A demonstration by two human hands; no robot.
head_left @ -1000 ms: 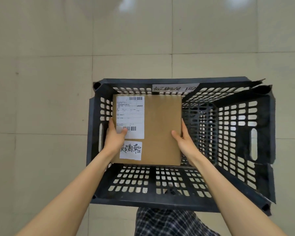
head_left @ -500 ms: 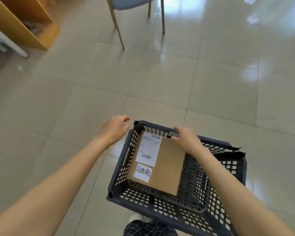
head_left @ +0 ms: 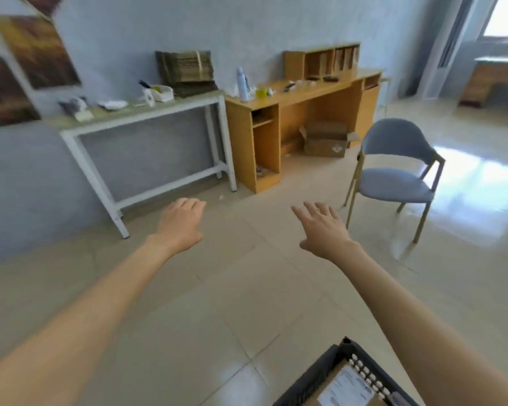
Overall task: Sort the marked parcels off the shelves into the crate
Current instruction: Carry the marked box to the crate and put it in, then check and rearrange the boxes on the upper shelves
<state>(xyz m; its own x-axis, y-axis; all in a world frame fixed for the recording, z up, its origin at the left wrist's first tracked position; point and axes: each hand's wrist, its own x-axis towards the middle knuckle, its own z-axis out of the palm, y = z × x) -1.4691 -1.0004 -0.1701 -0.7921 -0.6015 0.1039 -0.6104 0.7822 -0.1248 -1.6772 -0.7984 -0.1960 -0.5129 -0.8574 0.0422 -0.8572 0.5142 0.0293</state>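
Down at the bottom-right corner of the view, the crate [head_left: 311, 379] shows only one corner, and the parcel [head_left: 345, 386] lies inside it, label up. That is the change: a second ago both your hands grip that parcel above the crate, half a second ago it sits in and your hands are lifting off, and now neither hand touches it. Your head is up too, so the view is off the crate and onto the room.

Left hand [head_left: 182, 224] is out in front over the floor, its fingers [head_left: 188, 202] loosely curled and holding nothing. Right hand [head_left: 324, 230] is beside it, well apart, with its fingers [head_left: 317, 206] spread and also holding nothing.

Ahead are a white bench [head_left: 141, 112] with small clutter, a wooden desk [head_left: 299, 92] with a bottle and an open cardboard box [head_left: 324, 140] under it, and a blue chair [head_left: 393, 171]. A white-framed rack [head_left: 27, 54] sits at far left, too blurred to tell what it holds.

My read: this parcel is done, dropped and released. You're between picks, free to go for the next marked one. No marked parcel is readable in this view, so I cannot tell which one comes next or how many are left.
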